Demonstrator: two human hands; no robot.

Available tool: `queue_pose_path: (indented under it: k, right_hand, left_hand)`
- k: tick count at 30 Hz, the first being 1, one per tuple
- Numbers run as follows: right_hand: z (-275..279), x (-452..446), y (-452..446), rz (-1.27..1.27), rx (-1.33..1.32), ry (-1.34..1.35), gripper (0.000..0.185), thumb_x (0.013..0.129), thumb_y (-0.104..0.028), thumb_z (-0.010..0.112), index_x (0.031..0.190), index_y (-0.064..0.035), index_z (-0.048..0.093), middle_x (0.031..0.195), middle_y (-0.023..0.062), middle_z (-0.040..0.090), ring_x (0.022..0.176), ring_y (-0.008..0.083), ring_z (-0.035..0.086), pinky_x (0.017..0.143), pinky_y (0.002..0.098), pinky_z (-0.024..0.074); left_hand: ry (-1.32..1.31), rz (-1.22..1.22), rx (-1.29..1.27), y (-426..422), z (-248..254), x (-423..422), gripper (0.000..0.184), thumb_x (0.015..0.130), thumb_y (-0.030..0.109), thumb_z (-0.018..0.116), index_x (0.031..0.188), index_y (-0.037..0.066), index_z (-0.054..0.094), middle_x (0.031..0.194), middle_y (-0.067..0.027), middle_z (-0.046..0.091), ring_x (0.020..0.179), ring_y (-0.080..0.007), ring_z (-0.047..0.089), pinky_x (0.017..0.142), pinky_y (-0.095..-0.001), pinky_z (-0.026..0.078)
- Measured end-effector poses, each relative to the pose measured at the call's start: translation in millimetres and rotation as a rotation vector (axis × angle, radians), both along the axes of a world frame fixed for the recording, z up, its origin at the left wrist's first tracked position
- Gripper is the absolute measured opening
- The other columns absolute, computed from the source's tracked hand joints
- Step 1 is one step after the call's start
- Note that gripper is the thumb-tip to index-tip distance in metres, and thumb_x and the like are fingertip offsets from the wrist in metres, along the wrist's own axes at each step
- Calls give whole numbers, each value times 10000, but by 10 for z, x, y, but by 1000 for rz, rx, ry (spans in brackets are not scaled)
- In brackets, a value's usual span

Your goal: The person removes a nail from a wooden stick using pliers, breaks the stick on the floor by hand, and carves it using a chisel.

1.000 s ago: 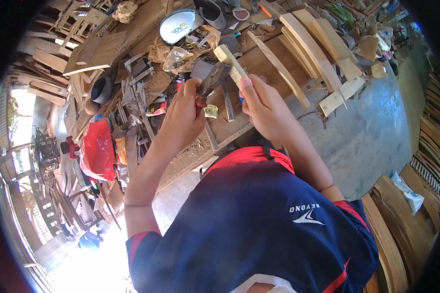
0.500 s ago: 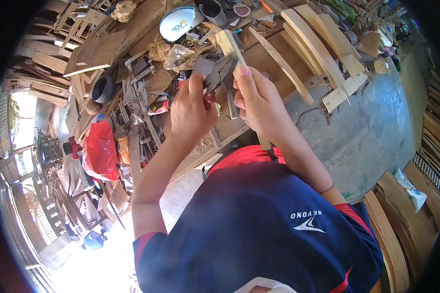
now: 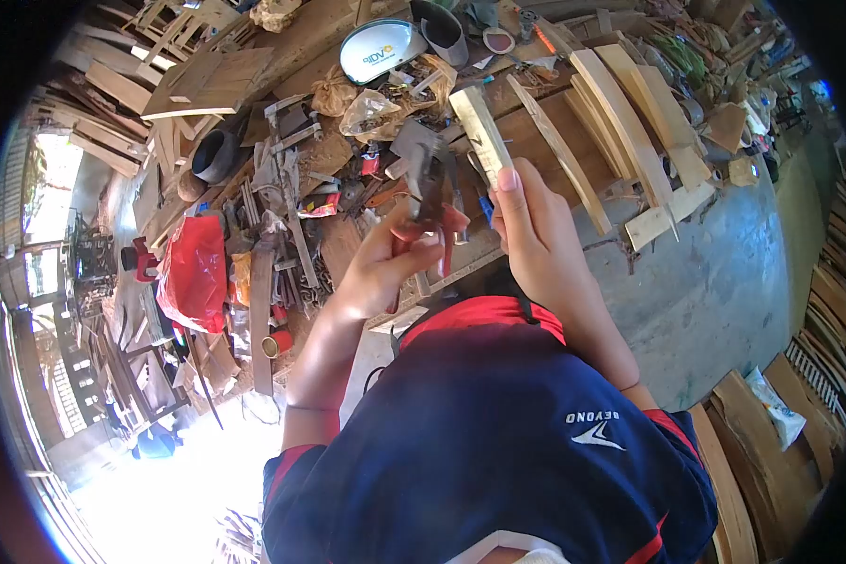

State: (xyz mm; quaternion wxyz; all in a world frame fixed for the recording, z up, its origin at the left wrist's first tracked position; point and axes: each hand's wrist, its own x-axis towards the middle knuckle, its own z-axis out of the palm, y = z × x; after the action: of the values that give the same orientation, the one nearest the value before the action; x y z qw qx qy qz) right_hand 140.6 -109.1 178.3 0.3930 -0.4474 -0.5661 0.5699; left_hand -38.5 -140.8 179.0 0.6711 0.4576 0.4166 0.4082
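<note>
My left hand (image 3: 378, 273) is closed around a pair of pliers (image 3: 442, 228) with red handles. Their dark metal head points up and is smeared by motion. A short distance to the right, my right hand (image 3: 541, 224) grips a pale piece of wood (image 3: 478, 130), thumb laid along it and its free end slanting up to the left. The pliers and the wood are apart. Below and behind both hands lies a cluttered wooden workbench (image 3: 559, 150).
Curved wooden slats (image 3: 620, 127) lie across the bench at right. A white helmet (image 3: 382, 51), a clear plastic bag (image 3: 368, 115) and scraps crowd its far side. At left hangs a red bag (image 3: 193, 273). Boards (image 3: 761, 442) lean at lower right.
The pliers were up against the wood and have come away from it. My left hand has turned, showing more of the red handles. The view has shifted slightly.
</note>
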Motion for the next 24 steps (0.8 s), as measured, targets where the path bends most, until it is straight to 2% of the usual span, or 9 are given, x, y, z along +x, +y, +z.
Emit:
queue_pose_path:
  k: [2, 6, 8, 12, 18, 21, 24]
  right_hand:
    - [31, -10, 2, -72, 293, -211, 345, 976, -329, 340, 882, -16, 451, 589, 77, 452, 471, 201, 445, 462, 311, 331]
    - [169, -21, 5, -51, 419, -267, 284, 965, -270, 382, 907, -1, 456, 594, 116, 460, 500, 272, 472, 495, 357, 362]
    - [167, 14, 40, -31, 510, -355, 177, 933, -185, 440, 905, -11, 447, 675, 155, 570, 614, 359, 562, 542, 407, 416]
    - [198, 48, 49, -1, 473, -320, 165, 919, -172, 467, 907, -8, 446, 688, 143, 573, 620, 349, 568, 541, 393, 416]
    - [158, 100, 76, -13, 573, -366, 172, 893, -169, 515, 901, -3, 468, 733, 155, 571, 617, 338, 566, 544, 376, 417]
    - [114, 148, 111, 5, 581, -362, 200, 867, -176, 555, 939, 1, 494, 757, 162, 574, 639, 343, 570, 546, 373, 425]
    - [53, 194, 158, 8, 702, -419, 250, 848, -184, 584, 995, 3, 506, 754, 158, 573, 655, 343, 576, 546, 372, 434]
  left_hand:
    - [69, -31, 15, -32, 6, -8, 395, 797, 27, 531, 1183, 4, 447, 990, -60, 549, 746, -117, 497, 705, -257, 406]
    - [-17, -98, -39, -70, -5, -33, 400, 791, 18, 521, 1184, 8, 448, 1011, -64, 543, 780, -114, 494, 718, -257, 401]
    - [-64, -93, -48, -118, -2, -6, 402, 793, 7, 511, 1189, 8, 440, 1027, -65, 543, 795, -111, 495, 722, -260, 402]
    - [-107, -61, -65, -164, 6, 49, 384, 799, 6, 506, 1177, 12, 436, 1040, -77, 545, 814, -122, 506, 711, -257, 410]
    - [-180, -119, -140, -170, 12, 38, 351, 809, 29, 526, 1147, 9, 433, 1044, -92, 551, 855, -137, 523, 698, -256, 433]
    - [-248, -102, -187, -191, 92, 38, 336, 808, 46, 541, 1129, 4, 450, 1029, -93, 560, 866, -138, 538, 680, -250, 436]
    - [-259, -50, -288, -225, 108, 28, 319, 800, 61, 558, 1103, 1, 475, 994, -84, 566, 864, -137, 552, 661, -248, 442]
